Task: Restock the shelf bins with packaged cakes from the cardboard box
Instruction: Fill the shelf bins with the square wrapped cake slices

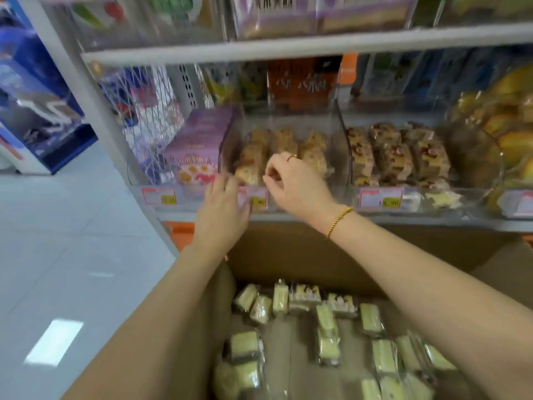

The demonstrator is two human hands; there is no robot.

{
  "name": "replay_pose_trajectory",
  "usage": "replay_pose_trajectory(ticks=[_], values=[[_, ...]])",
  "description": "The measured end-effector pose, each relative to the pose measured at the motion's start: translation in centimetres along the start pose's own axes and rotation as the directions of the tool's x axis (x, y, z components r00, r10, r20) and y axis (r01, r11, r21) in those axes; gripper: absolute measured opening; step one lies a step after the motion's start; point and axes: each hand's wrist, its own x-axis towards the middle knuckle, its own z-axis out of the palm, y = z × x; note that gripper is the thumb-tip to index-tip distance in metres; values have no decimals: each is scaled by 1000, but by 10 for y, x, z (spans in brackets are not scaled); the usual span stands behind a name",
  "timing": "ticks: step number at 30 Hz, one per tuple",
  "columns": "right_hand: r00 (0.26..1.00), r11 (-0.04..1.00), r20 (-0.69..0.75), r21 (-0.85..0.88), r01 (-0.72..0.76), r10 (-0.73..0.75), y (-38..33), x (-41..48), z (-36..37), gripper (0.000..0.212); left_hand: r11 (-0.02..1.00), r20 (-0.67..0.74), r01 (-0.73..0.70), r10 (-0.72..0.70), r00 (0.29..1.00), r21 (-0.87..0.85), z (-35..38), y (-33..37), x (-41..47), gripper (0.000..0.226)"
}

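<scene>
An open cardboard box (288,255) stands below the shelf, holding several pale yellow packaged cakes (326,321). Above it, a clear shelf bin (339,171) contains several brown wrapped cakes (253,157). My right hand (297,186) is at the bin's front. Its fingers are curled, and thumb and forefinger pinch the wrapper of a cake there. My left hand (223,209) reaches to the bin's front left corner, its fingers resting on the front rim above the price label (258,199). It holds nothing.
A purple biscuit box (196,145) sits in the bin to the left. To the right is a bin of red-speckled cakes (398,157), then a round tub of yellow buns (513,125). Another shelf (288,44) runs above. Tiled floor (72,255) lies to the left.
</scene>
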Motion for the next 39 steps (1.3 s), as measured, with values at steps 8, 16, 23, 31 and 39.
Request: replay_pose_trajectory(ticks=[8,16,23,31,39], values=[[897,997,439,-67,-34,60,59,-131,44,18,986,422,4,-75,904,167,35,-12,-72,29],[464,784,668,-308,-538,581,166,-248,113,42,940,821,184,-340,458,287,130,-31,-104,46],[406,531,461,-180,-828,789,215,-271,141,35,963,734,269,-196,650,19,226,-1,-109,38],[253,349,512,-99,-932,821,243,-266,151,42,990,782,129,-127,611,60,315,33,-88,52],[-2,151,513,-255,-955,858,232,-254,180,33,933,821,-47,-290,492,358,328,28,-103,62]])
